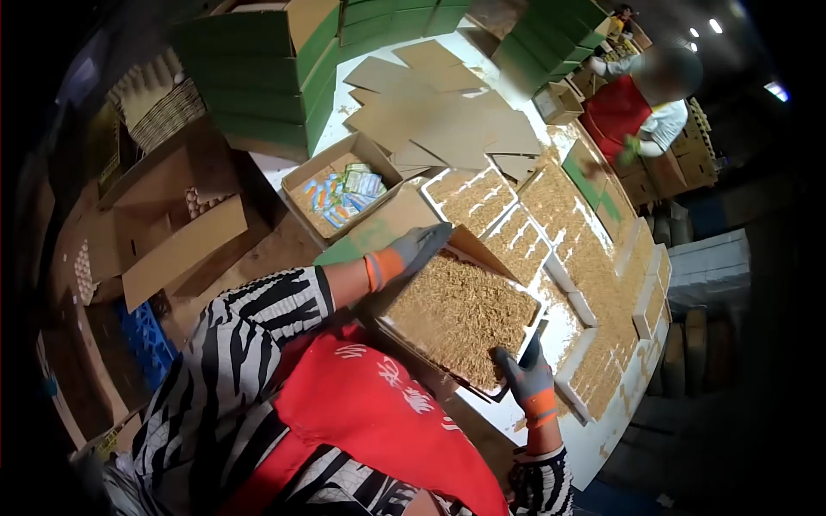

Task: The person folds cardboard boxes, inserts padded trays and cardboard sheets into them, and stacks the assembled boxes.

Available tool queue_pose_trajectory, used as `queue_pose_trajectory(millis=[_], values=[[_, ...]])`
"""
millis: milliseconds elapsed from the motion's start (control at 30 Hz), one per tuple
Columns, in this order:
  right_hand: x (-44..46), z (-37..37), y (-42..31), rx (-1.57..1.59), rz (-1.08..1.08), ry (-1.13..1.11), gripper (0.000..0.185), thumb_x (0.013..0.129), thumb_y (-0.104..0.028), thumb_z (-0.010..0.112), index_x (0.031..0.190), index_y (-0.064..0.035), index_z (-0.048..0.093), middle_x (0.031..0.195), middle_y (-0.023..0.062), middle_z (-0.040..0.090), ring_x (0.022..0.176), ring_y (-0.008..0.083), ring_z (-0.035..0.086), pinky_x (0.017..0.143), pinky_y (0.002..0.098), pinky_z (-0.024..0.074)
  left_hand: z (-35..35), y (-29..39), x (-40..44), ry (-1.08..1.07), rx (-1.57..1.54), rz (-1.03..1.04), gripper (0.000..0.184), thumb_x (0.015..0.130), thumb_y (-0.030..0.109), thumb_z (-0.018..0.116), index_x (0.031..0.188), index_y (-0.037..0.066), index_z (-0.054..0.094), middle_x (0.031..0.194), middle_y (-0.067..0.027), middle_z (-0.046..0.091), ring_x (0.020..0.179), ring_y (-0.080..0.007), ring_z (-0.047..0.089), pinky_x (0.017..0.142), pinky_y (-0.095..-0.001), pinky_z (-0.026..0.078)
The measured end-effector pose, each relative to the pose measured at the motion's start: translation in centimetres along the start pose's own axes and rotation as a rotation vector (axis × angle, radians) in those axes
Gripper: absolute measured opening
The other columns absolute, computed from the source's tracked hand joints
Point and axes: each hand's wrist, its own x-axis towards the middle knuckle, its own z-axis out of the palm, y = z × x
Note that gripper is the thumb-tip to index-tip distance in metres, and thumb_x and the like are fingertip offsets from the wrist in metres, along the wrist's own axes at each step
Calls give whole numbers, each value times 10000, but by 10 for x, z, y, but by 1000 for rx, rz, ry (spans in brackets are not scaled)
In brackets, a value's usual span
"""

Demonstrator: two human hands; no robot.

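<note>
A cardboard box (pixel 483 254) sits tilted in front of me, a white-rimmed layer of loose tan husks (pixel 460 314) filling it to near the top. My left hand (pixel 422 248), in a grey glove with an orange cuff, is at the box's far left corner. Its fingers lie long and close together against the edge; their tips are partly hidden. At the near right corner, my right hand (pixel 527 374) grips the rim, thumb over the husks and fingers outside. Beyond the box, husk-covered white trays (pixel 516 236) lie side by side on the table.
An open carton (pixel 297 199) with colourful packets (pixel 344 196) stands ahead on the left. Flattened cardboard (pixel 447 116) covers the table's far part, near stacked green boxes (pixel 258 86). A co-worker in a red apron (pixel 613 116) stands across the table. Eggs (pixel 200 205) show in a left-hand carton (pixel 185 249).
</note>
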Motion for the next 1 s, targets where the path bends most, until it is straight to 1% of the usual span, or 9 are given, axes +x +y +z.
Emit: queue_pose_trajectory(millis=[67,133,200,267,400,600,667,833,1000], values=[[17,-6,17,-693,-41,2,707,799,-537,653,1234,3,518,887,171,698,851,335,673,776,395,510,-35,50,-6,-52,-262,-249,335,975,216,493,1233,21,578,1091,-178,653,999,-254,620,897,-335,470],[29,5,-5,-1071,74,-123,648,778,-579,652,1110,-27,581,888,169,696,903,351,658,803,418,499,-67,9,5,177,154,-83,285,922,220,547,1108,26,644,1098,-171,660,996,-261,633,899,-356,480],[48,12,6,-1145,-26,-154,434,796,-453,649,961,-51,637,891,174,690,865,336,671,739,417,521,-108,-34,17,395,387,-128,261,882,144,570,1094,8,639,1054,-164,668,957,-283,644,873,-355,493],[68,31,28,-1320,-72,-201,326,800,-372,638,897,-61,658,902,176,688,836,332,673,718,422,527,-151,-112,36,460,643,-256,319,859,355,590,1089,140,639,1075,-192,632,969,-391,611,821,-474,495],[72,28,25,-1205,-202,-216,208,853,-234,590,904,-48,667,911,173,692,826,324,679,697,413,531,-156,-78,41,143,1318,-137,464,788,402,660,1168,149,578,1211,-136,526,1184,-311,472,961,-430,396],[100,-66,-23,118,-120,40,228,922,-188,597,1071,-26,656,780,38,664,638,92,595,571,234,477,-160,-90,47,-60,1472,-105,293,798,338,651,986,117,613,1021,-117,605,990,-301,573,886,-423,432],[146,-81,-9,214,-93,112,251,932,-198,589,1082,-4,644,822,43,665,663,90,601,576,224,478,-166,-97,43,-29,1490,-89,262,806,324,636,962,113,623,1013,-132,613,972,-314,586,869,-428,445],[273,-54,-24,-525,-676,-34,309,873,-291,624,1127,-115,643,1000,162,663,947,358,618,838,396,494,-170,-65,32,329,1142,-359,308,808,333,647,1021,113,676,1037,-128,660,972,-311,618,854,-416,475],[391,19,-82,-987,-792,-120,547,774,-329,693,1261,-147,527,1245,116,554,1151,322,526,982,415,420,-177,-37,32,429,840,-477,380,714,371,770,920,61,691,893,-158,685,839,-314,650,762,-380,499]])
